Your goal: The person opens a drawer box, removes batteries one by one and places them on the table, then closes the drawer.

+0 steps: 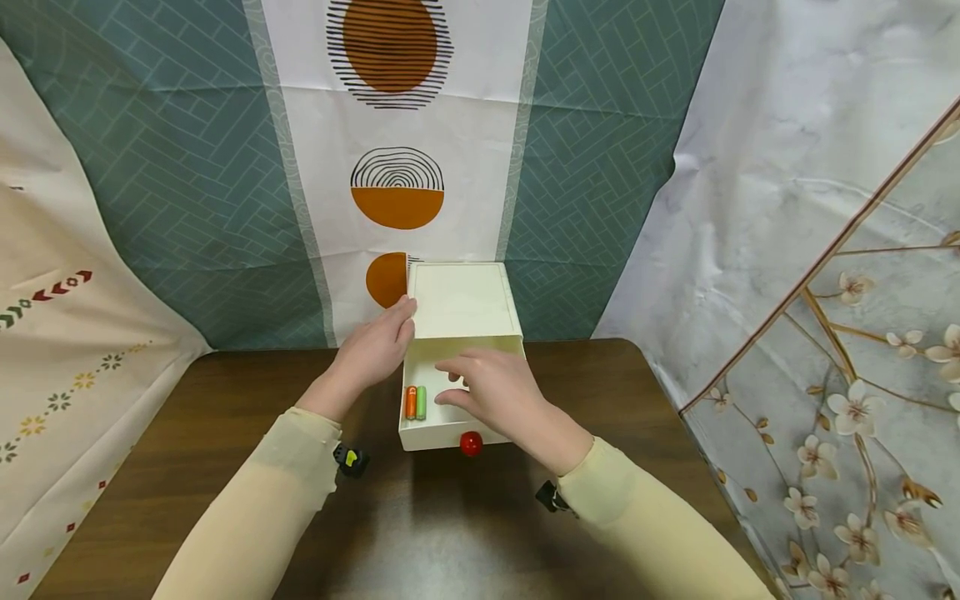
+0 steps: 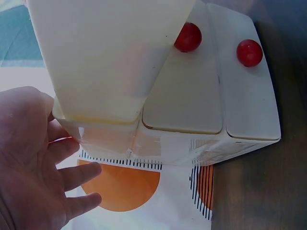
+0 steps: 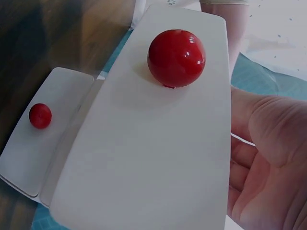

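A small white drawer cabinet point(image 1: 467, 300) stands at the back of the table, its top drawer point(image 1: 438, 435) pulled out. Inside the drawer's left front corner an orange battery point(image 1: 411, 402) and a green battery point(image 1: 422, 402) lie side by side. My left hand point(image 1: 375, 346) rests against the cabinet's left side; in the left wrist view the lower fingers are spread. Over the drawer's right part hovers my right hand point(image 1: 498, 392), thumb and forefinger apart with nothing seen between them. Its other fingers are partly hidden. A red knob point(image 1: 471, 443) sits on the drawer front.
Two lower drawers with red knobs point(image 2: 249, 52) are closed below the pulled-out one. The dark wooden table point(image 1: 420, 533) carries the cabinet. Patterned cloth point(image 1: 600, 167) hangs behind, and more cloth hangs on both sides.
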A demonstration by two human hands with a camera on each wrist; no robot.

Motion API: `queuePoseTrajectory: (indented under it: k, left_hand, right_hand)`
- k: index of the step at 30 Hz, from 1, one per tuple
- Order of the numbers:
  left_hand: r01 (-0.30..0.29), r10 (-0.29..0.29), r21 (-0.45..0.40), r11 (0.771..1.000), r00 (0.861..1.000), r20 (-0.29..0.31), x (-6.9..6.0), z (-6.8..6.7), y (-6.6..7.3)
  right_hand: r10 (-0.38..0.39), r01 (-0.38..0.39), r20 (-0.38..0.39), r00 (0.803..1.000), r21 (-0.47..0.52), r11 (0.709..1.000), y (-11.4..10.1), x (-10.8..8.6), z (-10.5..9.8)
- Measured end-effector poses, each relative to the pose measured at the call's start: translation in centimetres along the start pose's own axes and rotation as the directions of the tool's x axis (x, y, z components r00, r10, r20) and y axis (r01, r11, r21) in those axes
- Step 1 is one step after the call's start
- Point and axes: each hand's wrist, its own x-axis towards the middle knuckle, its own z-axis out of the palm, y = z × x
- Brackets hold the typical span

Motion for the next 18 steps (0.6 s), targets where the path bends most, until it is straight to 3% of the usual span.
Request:
queuePoseTrajectory:
  k: [6,18]
  left_hand:
    - [-0.006,0.006,0.003,1.0,1.0,0.003,0.0,0.0,0.0]
    - [-0.008,0.008,0.001,1.0,1.0,-0.013,0.0,0.1,-0.1]
  right_hand:
    - [0.018,-0.016,0.079,0.997,-0.02,1.0,-0.1,0.8,0.4]
    - [0.036,-0.033,0.16,0.987,-0.017,0.999,-0.7,2.1,1.1]
